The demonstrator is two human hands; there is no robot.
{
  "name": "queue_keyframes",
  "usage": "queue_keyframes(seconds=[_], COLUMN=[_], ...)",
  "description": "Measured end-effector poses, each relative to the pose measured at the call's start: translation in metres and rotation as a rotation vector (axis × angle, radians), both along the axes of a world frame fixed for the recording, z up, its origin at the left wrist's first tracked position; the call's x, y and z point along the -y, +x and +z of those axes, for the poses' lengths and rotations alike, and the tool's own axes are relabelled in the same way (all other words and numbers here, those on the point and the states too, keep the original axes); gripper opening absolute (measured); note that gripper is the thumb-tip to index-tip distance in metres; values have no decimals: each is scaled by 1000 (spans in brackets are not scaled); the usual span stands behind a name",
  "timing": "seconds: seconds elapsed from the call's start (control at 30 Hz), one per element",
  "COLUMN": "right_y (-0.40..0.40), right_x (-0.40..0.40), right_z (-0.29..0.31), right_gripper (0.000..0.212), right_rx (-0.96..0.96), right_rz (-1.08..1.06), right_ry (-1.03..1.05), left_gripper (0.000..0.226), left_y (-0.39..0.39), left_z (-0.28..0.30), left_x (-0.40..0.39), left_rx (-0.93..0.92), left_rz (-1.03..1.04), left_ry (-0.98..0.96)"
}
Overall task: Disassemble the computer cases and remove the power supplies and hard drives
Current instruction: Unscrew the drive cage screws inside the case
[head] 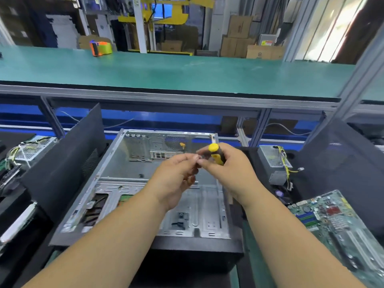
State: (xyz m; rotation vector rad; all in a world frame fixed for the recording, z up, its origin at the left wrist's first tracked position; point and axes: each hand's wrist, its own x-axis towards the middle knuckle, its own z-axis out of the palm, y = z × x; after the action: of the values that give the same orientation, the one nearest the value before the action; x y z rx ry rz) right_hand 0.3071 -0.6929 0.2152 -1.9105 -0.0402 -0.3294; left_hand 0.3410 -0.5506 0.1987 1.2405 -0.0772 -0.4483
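- Whatever the fingertips [197, 160] pinch is too small to tell.
- The screwdriver [216, 153] shaft is hidden behind the hands.
- The motherboard [336, 225] is cut off at the right edge.

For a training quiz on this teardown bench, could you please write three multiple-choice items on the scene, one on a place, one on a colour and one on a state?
1. Where does the loose motherboard lie?
A. Inside the open case
B. On the bench right of the case
C. On the upper green shelf

2. What colours is the screwdriver handle?
A. Yellow and black
B. Red and white
C. All blue

3. What state is the computer case in?
A. Closed, panel on
B. Standing upright, sealed
C. Lying open, main bay bare metal

Answers:
1 B: the green board rests near the right edge, outside the case.
2 A: a yellow cap and yellow-black handle show in the right hand, whose fingertips meet those of the left hand.
3 C: the side is off and the metal floor shows.
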Motion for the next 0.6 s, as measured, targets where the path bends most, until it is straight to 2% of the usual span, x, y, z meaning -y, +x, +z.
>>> queue_keyframes(seconds=[0.17,0.23,0.3,0.37,0.43,0.6], right_y=[-16,-20,-25,-31,-37,-47], right_x=[49,68,87,107,124,146], right_z=[-12,-22,-34,-51,-68,-98], right_gripper=[14,16,15,12,14,14], right_rx=[8,1,-36,-129,-264,-539], right_rz=[-109,-171,-268,-363,-415,-380], right_ry=[1,41,24,-46,-79,-188], left_gripper=[15,18,20,17,15,19], left_y=[-10,-13,-16,-17,-20,-29], left_z=[-5,-8,-12,-18,-23,-29], left_x=[45,60,71,78,84,101], left_rx=[-46,-5,106,249,329,426], left_rz=[-67,-87,-94,-94,-91,-132], left_ry=[72,116,255,442,543,600])
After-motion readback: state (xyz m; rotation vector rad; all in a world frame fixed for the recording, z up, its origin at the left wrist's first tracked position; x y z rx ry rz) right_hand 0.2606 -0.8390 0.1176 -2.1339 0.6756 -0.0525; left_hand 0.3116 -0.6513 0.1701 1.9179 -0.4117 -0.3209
